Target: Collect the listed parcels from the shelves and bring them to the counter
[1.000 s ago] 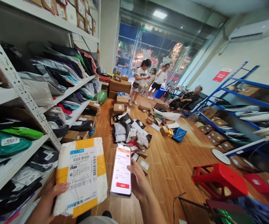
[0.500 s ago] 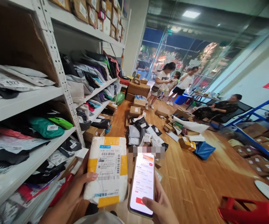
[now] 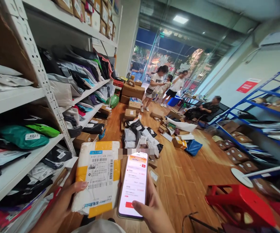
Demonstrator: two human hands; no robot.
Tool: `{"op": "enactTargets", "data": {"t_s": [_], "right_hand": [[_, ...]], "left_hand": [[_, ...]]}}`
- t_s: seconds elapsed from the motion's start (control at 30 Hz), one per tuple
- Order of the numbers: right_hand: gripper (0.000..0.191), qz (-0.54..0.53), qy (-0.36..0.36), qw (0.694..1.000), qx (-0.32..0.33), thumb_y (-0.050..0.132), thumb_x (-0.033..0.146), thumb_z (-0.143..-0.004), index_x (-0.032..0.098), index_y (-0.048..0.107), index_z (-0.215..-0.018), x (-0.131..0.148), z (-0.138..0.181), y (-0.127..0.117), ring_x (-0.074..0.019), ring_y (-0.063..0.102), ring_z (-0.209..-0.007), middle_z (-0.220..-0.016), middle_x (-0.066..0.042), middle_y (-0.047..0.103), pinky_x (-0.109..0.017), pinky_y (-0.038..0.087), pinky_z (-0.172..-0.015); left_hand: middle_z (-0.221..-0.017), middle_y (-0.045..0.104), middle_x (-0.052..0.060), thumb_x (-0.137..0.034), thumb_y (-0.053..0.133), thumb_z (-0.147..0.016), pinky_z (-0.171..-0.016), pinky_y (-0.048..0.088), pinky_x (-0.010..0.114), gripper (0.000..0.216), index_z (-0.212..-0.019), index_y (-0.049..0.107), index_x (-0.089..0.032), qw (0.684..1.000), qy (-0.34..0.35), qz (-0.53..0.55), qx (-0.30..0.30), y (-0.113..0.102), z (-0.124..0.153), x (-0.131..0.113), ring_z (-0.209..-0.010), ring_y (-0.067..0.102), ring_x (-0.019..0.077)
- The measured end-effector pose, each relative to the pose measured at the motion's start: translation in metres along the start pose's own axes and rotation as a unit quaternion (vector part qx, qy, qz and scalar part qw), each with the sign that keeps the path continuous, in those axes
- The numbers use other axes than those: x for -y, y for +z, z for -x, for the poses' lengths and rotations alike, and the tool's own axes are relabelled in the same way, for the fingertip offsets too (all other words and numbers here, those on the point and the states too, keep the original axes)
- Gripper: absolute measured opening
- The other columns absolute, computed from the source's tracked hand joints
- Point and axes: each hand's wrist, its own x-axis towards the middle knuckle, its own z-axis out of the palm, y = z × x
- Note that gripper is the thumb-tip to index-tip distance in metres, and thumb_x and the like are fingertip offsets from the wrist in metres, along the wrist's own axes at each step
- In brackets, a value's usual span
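My left hand (image 3: 69, 197) grips a white parcel (image 3: 98, 178) with yellow tape and a printed barcode label facing me. Its thumb lies over the parcel's front left edge; the other fingers are hidden behind. Just to the right, my right hand (image 3: 152, 204) is closed around a smartphone (image 3: 134, 187). The phone's screen is lit, showing a list with a red button near the bottom, and my right thumb rests at that button. Parcel and phone are side by side, tilted toward me.
White shelves (image 3: 33, 94) full of bagged parcels line the left. A pile of parcels (image 3: 140, 136) covers the floor ahead. Several people (image 3: 176, 85) are near the glass front, one seated. At the right are a red stool (image 3: 239, 200) and a blue rack (image 3: 251, 110).
The view has turned right, so shelves, piles and people have shifted left in it. More of the red stool and blue rack shows. Both hands keep their holds on the parcel and the phone.
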Motion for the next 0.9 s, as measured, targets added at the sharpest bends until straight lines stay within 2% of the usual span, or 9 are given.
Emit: {"op": "enactTargets", "data": {"t_s": [0.13, 0.33, 0.5, 0.67, 0.8, 0.9], "right_hand": [[0.106, 0.003, -0.009, 1.000, 0.015, 0.081, 0.022, -0.058, 0.027, 0.016, -0.141, 0.000, 0.001, 0.003, -0.0277, 0.057, -0.114, -0.129, -0.009, 0.057, -0.041, 0.049, -0.091], [0.120, -0.010, -0.001, 1.000, -0.022, 0.083, 0.023, -0.052, 0.022, 0.004, -0.142, -0.002, 0.004, 0.008, -0.0291, 0.057, -0.113, -0.128, -0.013, 0.057, -0.043, 0.047, -0.094], [0.127, -0.012, 0.018, 0.999, -0.026, 0.085, 0.024, -0.048, 0.022, -0.002, -0.141, -0.006, 0.003, 0.010, -0.0317, 0.056, -0.114, -0.125, -0.015, 0.059, -0.046, 0.044, -0.097], [0.128, -0.002, 0.053, 0.998, -0.027, 0.085, 0.025, -0.047, 0.022, -0.002, -0.141, -0.007, 0.004, 0.009, -0.0295, 0.064, -0.100, -0.111, -0.013, 0.068, -0.038, 0.052, -0.076], [0.122, -0.023, 0.075, 0.996, -0.035, 0.080, 0.024, -0.054, 0.023, -0.006, -0.141, -0.005, 0.006, 0.010, -0.0269, 0.067, -0.093, -0.108, -0.011, 0.070, -0.037, 0.052, -0.072], [0.130, -0.007, 0.081, 0.997, -0.002, 0.082, 0.028, -0.052, 0.022, -0.015, -0.140, -0.006, 0.005, 0.009, -0.0282, 0.068, -0.088, -0.107, -0.014, 0.070, -0.037, 0.052, -0.066]], "left_hand": [[-0.112, 0.067, 0.002, -0.031, 0.076, -0.050, -0.083, 0.055, 0.040, 0.081, -0.126, 0.049, -0.031, 1.000, -0.002, 0.013, -0.011, 0.001, 0.002, 0.000, -0.114, 0.052, 0.0364], [-0.113, 0.066, 0.005, -0.027, 0.072, -0.053, -0.088, 0.052, 0.041, 0.077, -0.126, 0.051, -0.027, 1.000, 0.008, 0.028, 0.005, -0.002, 0.004, -0.001, -0.114, 0.052, 0.0367], [-0.111, 0.067, 0.008, -0.026, 0.068, -0.057, -0.090, 0.049, 0.043, 0.071, -0.126, 0.052, -0.023, 0.998, 0.029, 0.027, 0.040, -0.007, 0.005, -0.002, -0.113, 0.054, 0.0363], [-0.109, 0.068, 0.009, -0.025, 0.068, -0.057, -0.088, 0.050, 0.041, 0.068, -0.124, 0.053, -0.024, 0.997, 0.044, 0.038, 0.051, -0.010, 0.005, -0.003, -0.112, 0.055, 0.0354], [-0.110, 0.067, 0.012, -0.026, 0.068, -0.058, -0.086, 0.050, 0.043, 0.066, -0.122, 0.054, -0.022, 0.996, 0.035, 0.042, 0.067, -0.011, 0.004, -0.003, -0.110, 0.055, 0.0365], [-0.112, 0.066, 0.015, -0.026, 0.069, -0.059, -0.085, 0.051, 0.043, 0.065, -0.122, 0.055, -0.020, 0.996, 0.035, 0.048, 0.072, -0.010, 0.003, -0.003, -0.111, 0.055, 0.0375]]}}
